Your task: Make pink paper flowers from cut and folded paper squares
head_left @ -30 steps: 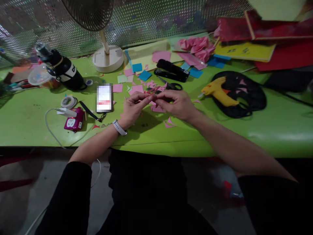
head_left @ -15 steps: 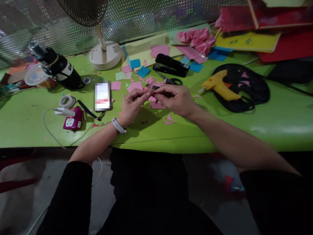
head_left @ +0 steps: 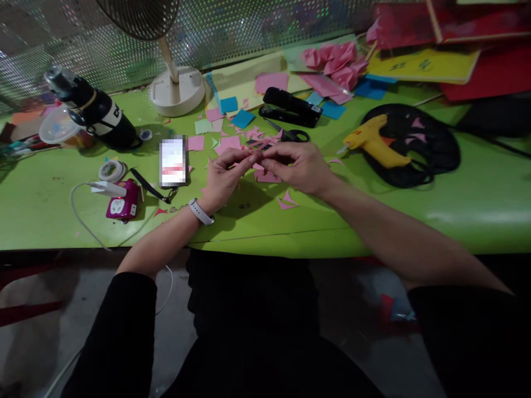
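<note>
My left hand [head_left: 224, 178] and my right hand [head_left: 299, 167] meet fingertip to fingertip above the green table [head_left: 456, 215]. Both pinch a small pink paper piece [head_left: 258, 157] held between them; most of it is hidden by the fingers. A white band sits on my left wrist. Pink paper scraps [head_left: 267, 178] lie under and around the hands. Black scissors [head_left: 290, 134] lie just beyond my right hand.
A phone [head_left: 173, 161] lies left of my hands, a magenta device [head_left: 123, 202] with a white cable farther left. Behind stand a black bottle [head_left: 96, 113], a fan base [head_left: 177, 91], a black stapler [head_left: 290, 107] and folded pink paper [head_left: 334, 59]. A yellow glue gun [head_left: 373, 145] rests at right.
The hands stay joined on the pink piece, fingers shifting only slightly. The view has drifted a little, so everything on the table sits slightly higher and more to the left.
</note>
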### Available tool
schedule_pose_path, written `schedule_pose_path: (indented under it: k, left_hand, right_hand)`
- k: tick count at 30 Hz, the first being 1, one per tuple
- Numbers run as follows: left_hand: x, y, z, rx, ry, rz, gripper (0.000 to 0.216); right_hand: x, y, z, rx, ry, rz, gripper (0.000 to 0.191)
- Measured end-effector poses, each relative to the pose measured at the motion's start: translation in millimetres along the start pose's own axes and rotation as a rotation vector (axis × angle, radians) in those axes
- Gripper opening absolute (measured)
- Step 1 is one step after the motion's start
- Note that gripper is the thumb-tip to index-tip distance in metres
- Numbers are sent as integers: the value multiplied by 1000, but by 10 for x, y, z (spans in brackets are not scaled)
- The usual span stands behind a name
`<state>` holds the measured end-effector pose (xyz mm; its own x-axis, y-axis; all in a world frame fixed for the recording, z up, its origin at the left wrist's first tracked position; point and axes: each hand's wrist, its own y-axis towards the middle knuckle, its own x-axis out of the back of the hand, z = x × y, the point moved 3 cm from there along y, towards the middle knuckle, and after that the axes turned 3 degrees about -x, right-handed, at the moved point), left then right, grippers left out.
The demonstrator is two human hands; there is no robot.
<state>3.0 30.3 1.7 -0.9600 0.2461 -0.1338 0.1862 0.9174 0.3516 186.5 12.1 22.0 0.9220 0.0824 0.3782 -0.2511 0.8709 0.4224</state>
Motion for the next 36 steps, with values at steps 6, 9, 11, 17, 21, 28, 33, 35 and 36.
schedule_pose_path:
  k: [6,9,11,17,21,28,33,35,36]
  left_hand:
    - [-2,-7,2,-8,0,-16,14]
    - [-15,-8,-2,7,-15,-17,13]
    - [-20,-4,5,28,-18,-21,12]
    - [-31,0,1,47,-5,-26,11]
    - [-32,0,-15,73,-11,-26,13]
    - [-5,13,-15,74,11,-15,25]
    - [-21,12,-28,35,-12,3,25]
    - [-22,14,-25,38,-3,2,23]
    - [-20,15,-23,41,0,-3,21]
  right_hand:
    - [21,0,16,-28,-18,11,22]
    - [30,-8,6,-75,-21,10,20]
    - [27,-14,-2,-87,-9,11,21]
    - [3,-13,19,-66,59,34,26]
    - [11,-2,36,-52,79,13,28]
    - [27,-13,38,-47,47,18,23]
    - [40,-13,50,-78,-10,39,24]
    - [47,-11,59,-91,-41,46,25]
    - [49,-10,62,-95,-51,51,24]
